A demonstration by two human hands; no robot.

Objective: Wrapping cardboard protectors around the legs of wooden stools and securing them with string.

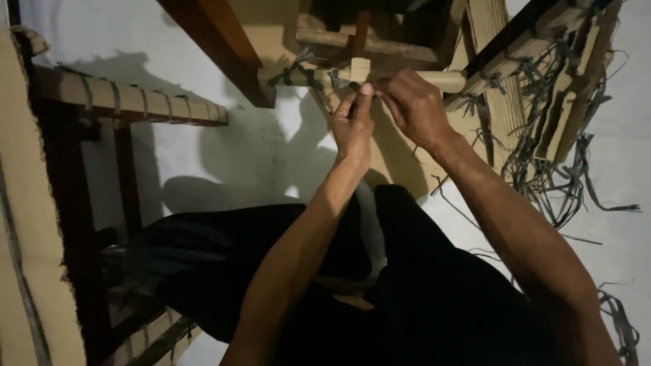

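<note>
Fingers [361,95] of my left hand [352,125] pinch shut on a dark strip [337,79] at the upper middle of the frame, just under the pale rod [434,80] running left to right, while my right hand [413,105] closes on it alongside.

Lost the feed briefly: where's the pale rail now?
Head view, top centre: the pale rail runs crosswise under both hands, left hand and right hand, beside dark strips.

Bare forearms, black trousers [434,305]
</note>
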